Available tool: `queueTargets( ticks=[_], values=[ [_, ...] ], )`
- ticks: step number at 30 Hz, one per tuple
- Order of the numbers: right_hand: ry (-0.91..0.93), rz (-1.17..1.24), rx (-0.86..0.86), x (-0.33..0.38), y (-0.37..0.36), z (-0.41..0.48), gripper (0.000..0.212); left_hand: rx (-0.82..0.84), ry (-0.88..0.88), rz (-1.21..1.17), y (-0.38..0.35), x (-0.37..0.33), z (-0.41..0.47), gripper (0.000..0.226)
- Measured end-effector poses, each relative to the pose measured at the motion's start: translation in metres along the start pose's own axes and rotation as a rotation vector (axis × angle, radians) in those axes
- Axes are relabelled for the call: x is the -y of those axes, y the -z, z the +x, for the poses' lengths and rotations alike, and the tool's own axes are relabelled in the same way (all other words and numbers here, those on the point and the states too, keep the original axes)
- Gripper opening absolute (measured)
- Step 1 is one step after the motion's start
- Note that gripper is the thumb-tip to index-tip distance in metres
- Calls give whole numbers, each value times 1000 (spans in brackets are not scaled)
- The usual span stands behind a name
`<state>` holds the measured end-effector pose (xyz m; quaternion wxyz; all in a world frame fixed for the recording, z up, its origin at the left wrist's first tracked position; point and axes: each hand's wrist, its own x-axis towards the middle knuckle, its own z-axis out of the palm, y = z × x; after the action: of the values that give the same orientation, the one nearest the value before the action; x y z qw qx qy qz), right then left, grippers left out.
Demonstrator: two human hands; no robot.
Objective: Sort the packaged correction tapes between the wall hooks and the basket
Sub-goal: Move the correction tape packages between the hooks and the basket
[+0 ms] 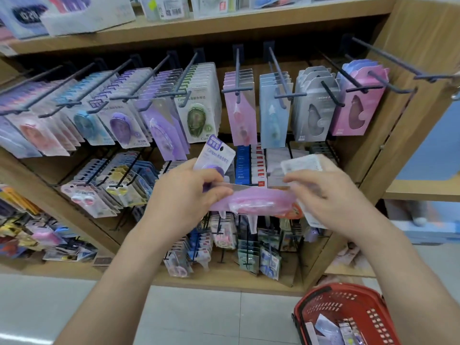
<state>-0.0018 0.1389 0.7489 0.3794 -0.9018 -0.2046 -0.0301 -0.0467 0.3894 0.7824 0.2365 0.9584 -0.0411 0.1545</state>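
A person stands before a light wooden shelf unit (408, 100) fitted with rows of dark metal wall hooks (237, 70), most of them loaded with hanging carded correction tapes (240, 115) in pink, blue, purple, green and grey. Both bare hands are raised in front of the lower rows of hooks and share a flat pink packaged correction tape (258, 201), which lies roughly level between them. The left hand (181, 192) has its fingers (214, 192) curled and pinches the pack's left end. It also grips a purple-and-white carded correction tape (216, 154), which rises above the knuckles and tilts to the right. The right hand (333, 195) has its fingers (303, 188) bent round the pink pack's right end. It holds a whitish translucent packaged tape (302, 164) as well, which sticks up behind the fingertips; how the thumb lies there cannot be told. At the lower right a red perforated plastic basket (315, 293) sits low, near the pale tiled floor (199, 314), well apart from the hands. It holds a few more packaged tapes (328, 326), pale blue and white, lying loose at its bottom.
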Motion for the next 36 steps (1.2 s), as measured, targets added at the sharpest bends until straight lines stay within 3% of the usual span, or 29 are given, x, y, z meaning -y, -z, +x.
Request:
queueTargets(
  ticks=[3, 5, 10, 14, 27, 32, 36],
  values=[
    [-4, -228, 249, 6, -5, 3, 47, -2, -13, -92, 3, -3, 8, 13],
    [15, -189, 343, 9, -15, 5, 29, -36, -20, -190, 1, -6, 12, 19],
    [19, 219, 222, 1, -27, 4, 44, -125, 158, -564, 3, -8, 26, 13],
    [-31, 485, 138, 7, -28, 11, 28, -211, 323, -759, 5, 2, 32, 12],
    [-54, 613, 43, 23, -45, 50, 20, -89, 270, -713, -21, -5, 35, 6],
    [-133, 728, -18, 25, -49, 53, 39, -138, 247, -579, -23, -1, 33, 10],
    [-134, 711, -42, 32, -51, 53, 38, 75, 266, -606, -24, -4, 36, 11]
  ],
)
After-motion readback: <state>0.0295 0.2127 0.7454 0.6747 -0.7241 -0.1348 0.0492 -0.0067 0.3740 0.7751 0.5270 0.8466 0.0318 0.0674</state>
